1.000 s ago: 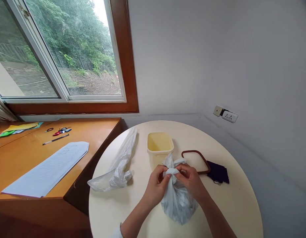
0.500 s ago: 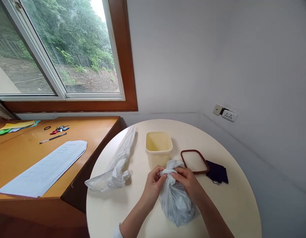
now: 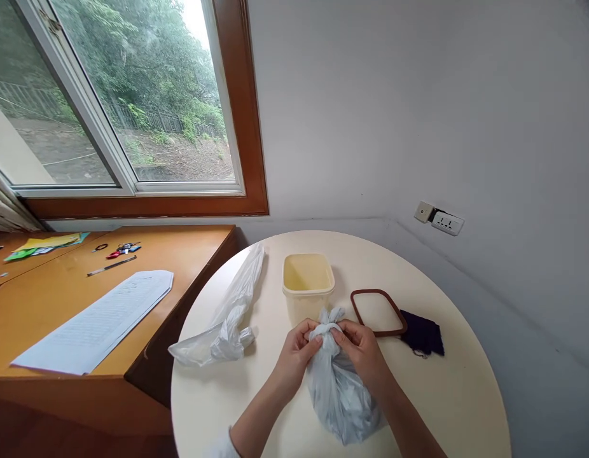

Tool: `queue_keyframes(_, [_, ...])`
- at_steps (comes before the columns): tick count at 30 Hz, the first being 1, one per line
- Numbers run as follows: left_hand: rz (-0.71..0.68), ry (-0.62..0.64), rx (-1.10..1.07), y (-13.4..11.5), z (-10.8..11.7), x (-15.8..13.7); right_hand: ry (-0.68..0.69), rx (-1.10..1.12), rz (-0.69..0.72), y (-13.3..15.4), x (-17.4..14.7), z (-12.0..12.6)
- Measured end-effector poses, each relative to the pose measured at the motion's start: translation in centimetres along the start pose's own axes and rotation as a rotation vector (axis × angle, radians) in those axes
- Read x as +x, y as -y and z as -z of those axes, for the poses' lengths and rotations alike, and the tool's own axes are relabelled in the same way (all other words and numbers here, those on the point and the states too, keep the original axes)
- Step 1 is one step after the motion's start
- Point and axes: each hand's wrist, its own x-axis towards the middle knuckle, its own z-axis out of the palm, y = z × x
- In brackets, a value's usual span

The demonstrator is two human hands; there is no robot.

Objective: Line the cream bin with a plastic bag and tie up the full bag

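A filled, pale grey plastic bag [image 3: 343, 404] rests on the round white table, its neck twisted into a knot. My left hand [image 3: 297, 356] pinches the knot from the left, thumb against fingers. From the other side, my right hand [image 3: 364, 351] grips the same knot. Just behind the bag stands a cream plastic bin [image 3: 308, 294], open at the top, its lower front partly hidden by my hands and the bag. What fills the bag cannot be made out.
A brown rectangular frame [image 3: 379, 332] lies right of the bin, touching a dark cloth [image 3: 423, 332]. Crumpled clear plastic [image 3: 228, 337] lies on the table's left side. The wooden desk [image 3: 194, 254] at left bears papers [image 3: 101, 321], a pen [image 3: 112, 266] and keys [image 3: 124, 249].
Both hands stay at the bag's knot, and the knot looks slightly tighter. The whole view has shifted a little as the head moved.
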Motion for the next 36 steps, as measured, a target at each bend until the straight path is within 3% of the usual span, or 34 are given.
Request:
queue_keyframes(4, [-0.123,-0.118,0.189,0.8,-0.2,0.6,-0.029,0.143,-0.034,0.0,-0.1,0.1])
queue_keyframes(11, [-0.166,-0.12,0.296,1.2,-0.6,0.5,0.113,0.384,-0.204,-0.4,0.1,0.8])
queue_keyframes(14, [-0.151,-0.167,0.219,1.3,-0.6,0.4,0.037,0.279,-0.17,-0.2,0.2,0.5])
queue_keyframes(17, [-0.131,-0.171,0.095,1.3,-0.4,0.1,0.003,0.108,-0.05,0.2,0.3,0.3])
queue_keyframes(25, [-0.007,-0.006,-0.09,0.6,-0.2,-1.0,0.089,-0.056,-0.038,-0.2,0.4,0.7])
queue_keyframes(28, [-0.003,-0.059,-0.084,0.5,-0.3,-1.1,0.004,-0.075,-0.011,-0.4,0.1,0.3])
queue_keyframes(31, [-0.057,-0.196,-0.047,0.6,-0.3,-1.0,-0.044,-0.11,0.057,-0.5,-0.3,-0.1])
queue_keyframes(33, [-0.095,-0.25,-0.015,0.7,-0.1,-1.0,-0.034,-0.217,0.1,-0.4,-0.5,-0.2])
queue_keyframes(36, [-0.126,-0.228,0.034,0.7,0.2,-1.0,-0.01,-0.438,0.145,-0.1,-0.8,-0.3])
